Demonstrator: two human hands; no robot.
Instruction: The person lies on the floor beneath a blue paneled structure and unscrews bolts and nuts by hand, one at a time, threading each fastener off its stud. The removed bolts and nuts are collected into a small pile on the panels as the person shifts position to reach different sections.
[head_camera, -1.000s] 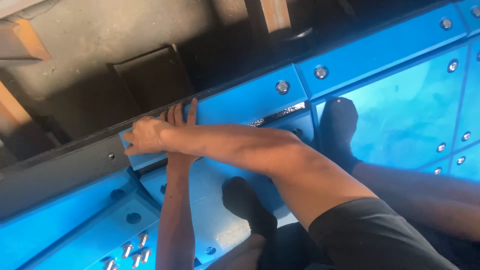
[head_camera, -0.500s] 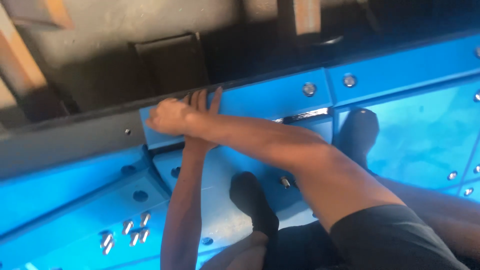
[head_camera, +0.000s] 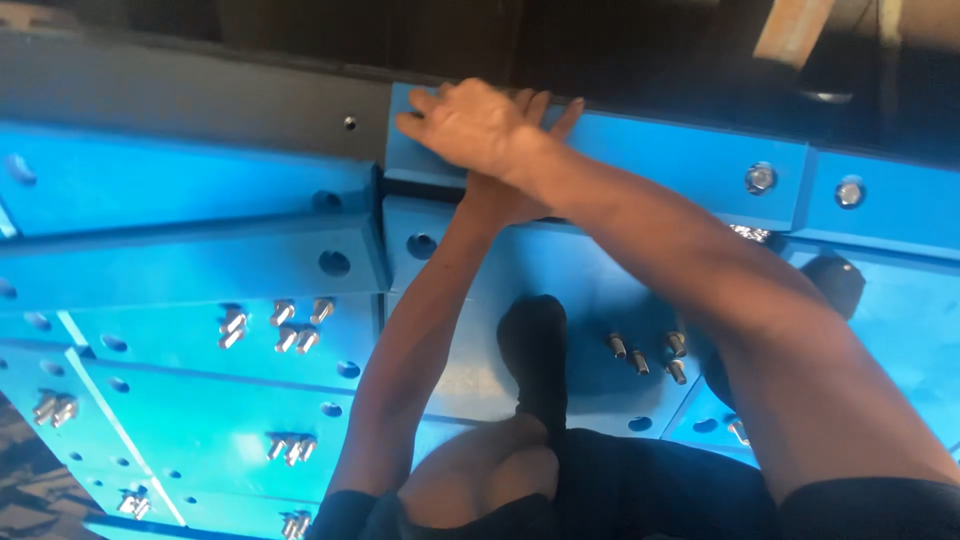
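My right hand (head_camera: 470, 125) reaches across from the right and lies over the left end of a long blue block (head_camera: 650, 170), with its fingers curled over the block's top edge. My left hand (head_camera: 510, 195) comes up from below and passes under the right wrist. It lies flat on the blue face, and its fingertips show at the top edge. The block sits against a dark metal beam (head_camera: 200, 95). Two bolts (head_camera: 760, 178) are set in the block's right part.
Blue panels (head_camera: 200, 400) with holes and clusters of loose bolts (head_camera: 275, 325) lie to the left. More bolts (head_camera: 645, 352) lie beside my black-socked foot (head_camera: 535, 350). The other foot (head_camera: 835, 280) is at the right. A wooden piece (head_camera: 795, 30) stands beyond the beam.
The view has swung down and to the left, bringing more blue panels and bolts into sight. Both hands stay crossed on the left end of the blue block.
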